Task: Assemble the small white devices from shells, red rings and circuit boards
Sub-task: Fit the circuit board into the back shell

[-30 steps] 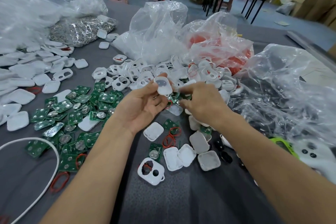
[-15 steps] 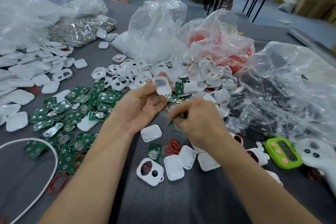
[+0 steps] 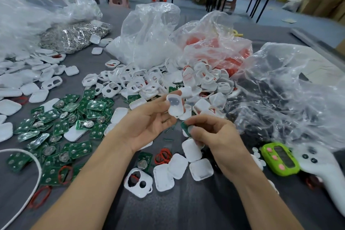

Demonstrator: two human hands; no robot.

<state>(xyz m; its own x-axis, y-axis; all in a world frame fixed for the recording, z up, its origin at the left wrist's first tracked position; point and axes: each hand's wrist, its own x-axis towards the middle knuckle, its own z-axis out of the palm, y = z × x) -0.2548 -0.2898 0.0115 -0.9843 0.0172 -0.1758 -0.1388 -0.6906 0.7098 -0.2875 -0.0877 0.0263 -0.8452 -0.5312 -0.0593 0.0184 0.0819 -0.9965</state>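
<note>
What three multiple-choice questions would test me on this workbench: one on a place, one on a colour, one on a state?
1. Where is the lime-green gadget?
A) right of the right hand, beside the white controller
B) inside the red bag
C) by the far-left cable

2. What colour is the circuit board that the right hand pinches?
A) blue
B) green
C) black

3. What is the left hand doing?
A) lying flat on the table
B) holding a white shell
C) making an empty fist

Answers:
1 A: it lies next to the controller, past the right hand.
2 B: a green edge shows in the pinch.
3 B: thumb and fingers grip the shell.
</note>
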